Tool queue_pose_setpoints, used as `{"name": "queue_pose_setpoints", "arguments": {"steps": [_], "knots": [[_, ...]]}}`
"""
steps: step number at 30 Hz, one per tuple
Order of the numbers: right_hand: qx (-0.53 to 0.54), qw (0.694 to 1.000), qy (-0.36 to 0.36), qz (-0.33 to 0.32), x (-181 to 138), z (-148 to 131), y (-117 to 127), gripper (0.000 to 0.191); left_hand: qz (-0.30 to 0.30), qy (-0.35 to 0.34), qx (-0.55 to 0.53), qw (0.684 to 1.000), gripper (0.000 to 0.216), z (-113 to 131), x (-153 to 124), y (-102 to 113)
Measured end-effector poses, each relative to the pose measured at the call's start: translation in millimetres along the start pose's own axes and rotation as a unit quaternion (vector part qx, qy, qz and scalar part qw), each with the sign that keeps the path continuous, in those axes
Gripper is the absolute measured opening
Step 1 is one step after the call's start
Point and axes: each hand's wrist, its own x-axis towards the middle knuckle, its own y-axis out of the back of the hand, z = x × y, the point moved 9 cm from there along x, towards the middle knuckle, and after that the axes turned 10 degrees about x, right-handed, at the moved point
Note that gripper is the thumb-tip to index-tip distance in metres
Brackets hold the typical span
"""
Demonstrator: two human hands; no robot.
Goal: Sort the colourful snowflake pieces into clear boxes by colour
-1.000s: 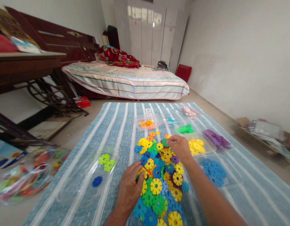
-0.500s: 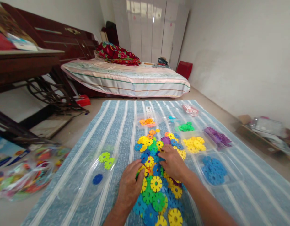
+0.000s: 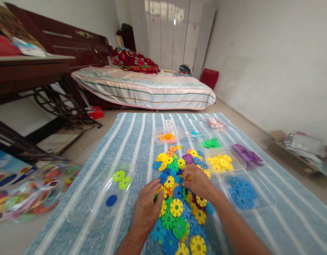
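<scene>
Beyond the pile: bed (image 3: 147, 94). Under the pile: striped cloth (image 3: 107, 147). Pile of slotted discs (image 3: 176, 208), mixed colours, long axis running toward and away from the wearer. Left of pile: clear container (image 3: 91, 205) with two lime discs (image 3: 124, 183), one dark blue disc (image 3: 111, 200). Right of pile: blue discs (image 3: 243, 193), yellow discs (image 3: 220, 163), purple pieces (image 3: 247, 156), green discs (image 3: 211, 143). Past pile's far end: orange discs (image 3: 167, 137). At pile's left side: left hand (image 3: 147, 203), fingers together, bent; can't tell if pinching. Over pile's right side: right hand (image 3: 198, 182), fingers curled toward thumb, yellow bit showing there; can't tell whether held or just lying behind. On pile, between both sets of fingertips: single yellow disc (image 3: 169, 182), rightward from left fingers, leftward from right; left hand slightly nearer; round, so no long axis. Past pile's far end, behind orange: white label (image 3: 168, 123), reads "Wit", maybe "With".
</scene>
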Motion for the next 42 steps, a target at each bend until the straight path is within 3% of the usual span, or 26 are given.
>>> {"name": "queue_pose_setpoints", "arguments": {"steps": [7, 11, 15, 17, 20, 23, 25, 27, 31, 35, 38, 42], "knots": [[0.061, 0.998, 0.002, 0.028, -1.5, -11.2, 10.2, 0.013, 0.002, -0.008, 0.002, 1.0, 0.02, 0.9, 0.5, -0.3], [0.051, 0.995, -0.035, 0.077, -4.4, -5.6, 15.7, 0.014, 0.007, -0.014, 0.01, 1.0, 0.02, 2.6, 0.7, -0.1], [0.003, 0.997, -0.037, 0.071, 9.2, -4.7, 22.4, 0.015, 0.016, -0.018, 0.009, 1.0, 0.019, 3.4, 1.6, 2.4], [-0.06, 0.994, -0.031, 0.088, 29.6, -5.2, 41.4, 0.014, 0.017, -0.017, 0.007, 1.0, 0.018, 2.7, 1.8, 2.6], [-0.121, 0.979, -0.051, 0.152, 70.9, -2.1, 92.1, 0.012, 0.015, -0.017, 0.007, 1.0, 0.018, 1.8, 1.2, 1.5], [-0.16, 0.957, -0.088, 0.226, 101.2, -0.7, 141.2, 0.026, 0.01, -0.015, 0.007, 1.0, 0.018, 1.8, -0.2, 0.6], [-0.183, 0.948, -0.104, 0.238, 105.9, -2.8, 151.5, 0.031, 0.003, -0.013, 0.003, 1.0, 0.018, 2.3, -0.8, 0.5], [-0.198, 0.954, -0.101, 0.201, 98.7, -7.0, 136.6, 0.025, -0.004, -0.01, 0.001, 1.0, 0.018, 2.8, -0.7, 0.8], [-0.2, 0.977, -0.051, 0.048, 59.0, -19.6, 61.4, 0.013, -0.007, -0.006, 0.0, 1.0, 0.018, 2.7, 0.5, 1.6], [-0.207, 0.976, -0.004, -0.062, 22.5, -27.3, 0.0, 0.009, 0.002, -0.012, -0.003, 1.0, 0.018, 3.7, 0.6, 1.9], [-0.216, 0.972, 0.001, -0.087, 13.0, -23.2, -18.6, 0.012, 0.011, -0.018, 0.001, 1.0, 0.018, 5.6, -0.1, 3.1], [-0.173, 0.983, 0.004, -0.054, 12.6, -16.8, -21.6, 0.004, 0.013, -0.021, 0.005, 1.0, 0.017, 7.5, -0.1, 3.6]]}}
